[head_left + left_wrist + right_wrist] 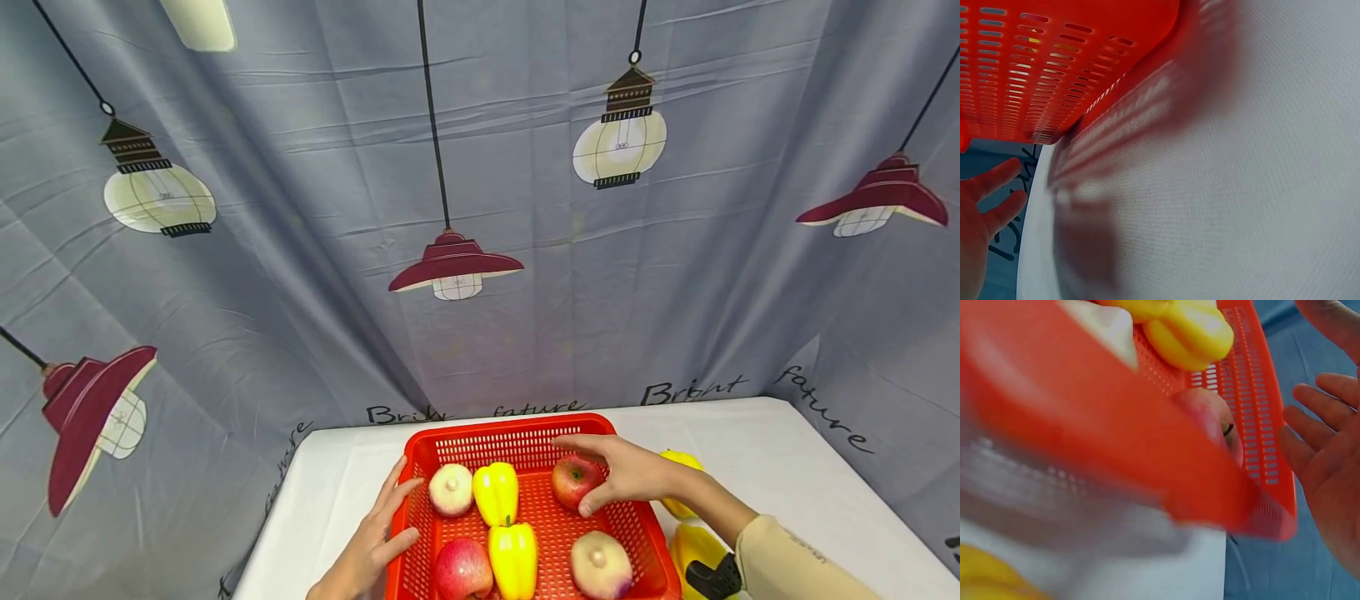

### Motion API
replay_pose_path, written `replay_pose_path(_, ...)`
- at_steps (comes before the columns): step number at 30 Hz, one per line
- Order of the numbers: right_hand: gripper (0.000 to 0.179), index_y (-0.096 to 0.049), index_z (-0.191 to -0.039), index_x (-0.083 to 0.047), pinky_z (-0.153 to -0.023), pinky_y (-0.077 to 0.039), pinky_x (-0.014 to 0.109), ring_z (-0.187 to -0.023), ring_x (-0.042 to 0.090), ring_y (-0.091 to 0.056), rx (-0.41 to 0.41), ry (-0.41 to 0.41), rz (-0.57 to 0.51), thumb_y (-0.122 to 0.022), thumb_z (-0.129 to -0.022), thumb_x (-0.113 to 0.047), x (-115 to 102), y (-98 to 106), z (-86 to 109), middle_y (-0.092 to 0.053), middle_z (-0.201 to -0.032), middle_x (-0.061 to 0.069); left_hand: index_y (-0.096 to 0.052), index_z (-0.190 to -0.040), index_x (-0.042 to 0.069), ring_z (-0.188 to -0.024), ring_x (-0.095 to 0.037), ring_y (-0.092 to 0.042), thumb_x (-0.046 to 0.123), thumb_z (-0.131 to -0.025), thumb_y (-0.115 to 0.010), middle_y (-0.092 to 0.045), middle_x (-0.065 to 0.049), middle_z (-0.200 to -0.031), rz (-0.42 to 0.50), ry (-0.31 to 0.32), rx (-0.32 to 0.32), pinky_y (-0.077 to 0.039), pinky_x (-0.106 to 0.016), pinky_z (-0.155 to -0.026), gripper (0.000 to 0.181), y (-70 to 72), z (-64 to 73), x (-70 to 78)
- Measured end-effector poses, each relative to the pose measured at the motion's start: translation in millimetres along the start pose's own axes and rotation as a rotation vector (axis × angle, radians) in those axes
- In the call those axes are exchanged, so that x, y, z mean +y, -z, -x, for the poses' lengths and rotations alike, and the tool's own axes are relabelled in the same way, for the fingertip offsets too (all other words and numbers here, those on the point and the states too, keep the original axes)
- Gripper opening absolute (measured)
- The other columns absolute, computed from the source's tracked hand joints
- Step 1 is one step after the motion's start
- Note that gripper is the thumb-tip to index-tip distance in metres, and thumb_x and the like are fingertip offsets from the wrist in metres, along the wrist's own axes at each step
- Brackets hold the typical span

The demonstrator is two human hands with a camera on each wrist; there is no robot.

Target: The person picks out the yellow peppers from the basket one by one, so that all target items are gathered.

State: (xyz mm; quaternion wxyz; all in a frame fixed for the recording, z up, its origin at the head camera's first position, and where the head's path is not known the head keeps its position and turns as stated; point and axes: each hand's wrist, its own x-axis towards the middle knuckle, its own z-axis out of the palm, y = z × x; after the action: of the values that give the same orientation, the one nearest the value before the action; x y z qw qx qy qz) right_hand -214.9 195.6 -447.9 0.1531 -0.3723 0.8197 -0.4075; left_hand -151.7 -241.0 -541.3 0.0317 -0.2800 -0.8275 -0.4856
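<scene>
At left, left hand [367, 537] with fingers spread, holding nothing, beside the left rim of a red basket [517, 424]. Inside, near the far right corner, a red apple [573, 482]: roundish, no clear long axis, stem toward the fingers in the right wrist view. Just right, nearer right hand [624, 468], thumb and fingers wide about the apple; contact unclear.

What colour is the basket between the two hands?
The basket is bright red; the head view shows it best.
</scene>
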Motion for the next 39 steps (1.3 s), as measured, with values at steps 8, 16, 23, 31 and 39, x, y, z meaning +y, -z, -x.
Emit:
replay_pose_path(8,0.090,-0.041,-0.153,-0.005,-0.106,-0.038,0.061,-0.142,0.035,-0.039,-0.052,-0.013,-0.071,-0.086,-0.081,-0.035,-8.5,-9.0,-28.5,-0.044,-0.154,0.013,-0.043,-0.151,0.009,-0.134,-0.038,-0.040,0.016,-0.096,-0.056,-0.005,-0.007,-0.168,0.016,0.023,0.001,-0.057,-0.032,-0.083,0.057,1.3,1.2,0.4)
replay_pose_path(16,0.088,-0.044,-0.151,-0.004,-0.104,-0.045,0.047,-0.129,0.034,-0.053,-0.053,-0.004,-0.021,-0.086,-0.080,-0.037,-7.7,-25.4,-50.8,-0.048,-0.151,0.010,-0.043,-0.151,0.010,-0.134,-0.037,-0.040,0.017,-0.095,-0.057,-0.005,-0.007,-0.168,0.000,0.021,-0.002,-0.056,-0.032,-0.084,0.058,2.4,1.0,-1.0)
replay_pose_path(23,0.089,-0.044,-0.150,-0.002,-0.112,-0.034,0.054,-0.140,0.031,-0.042,-0.087,-0.045,-0.003,-0.087,-0.079,-0.033,-4.9,-41.4,-70.4,-0.048,-0.152,0.011,-0.043,-0.151,0.011,-0.133,-0.037,-0.040,0.018,-0.096,-0.056,-0.004,-0.009,-0.168,-0.011,0.012,-0.015,-0.057,-0.033,-0.084,0.057,2.3,0.8,-3.3)
replay_pose_path(31,0.096,-0.043,-0.152,-0.006,-0.112,-0.033,0.056,-0.139,0.028,-0.041,-0.120,-0.113,0.028,-0.088,-0.075,-0.040,-0.4,-56.7,-85.0,-0.048,-0.152,0.006,-0.044,-0.151,0.013,-0.139,-0.034,-0.035,0.019,-0.095,-0.058,-0.007,-0.006,-0.168,-0.032,0.033,0.001,-0.053,-0.034,-0.090,0.059,0.3,0.5,-2.0)
replay_pose_path(39,0.094,-0.045,-0.152,-0.009,-0.109,-0.037,0.054,-0.125,0.021,-0.049,-0.134,-0.161,-0.024,-0.089,-0.074,-0.036,7.6,-64.7,-93.9,-0.053,-0.143,0.002,-0.044,-0.151,0.013,-0.138,-0.039,-0.035,0.020,-0.094,-0.058,-0.006,-0.006,-0.168,-0.018,0.038,0.000,-0.054,-0.034,-0.089,0.059,0.2,-0.5,-1.6)
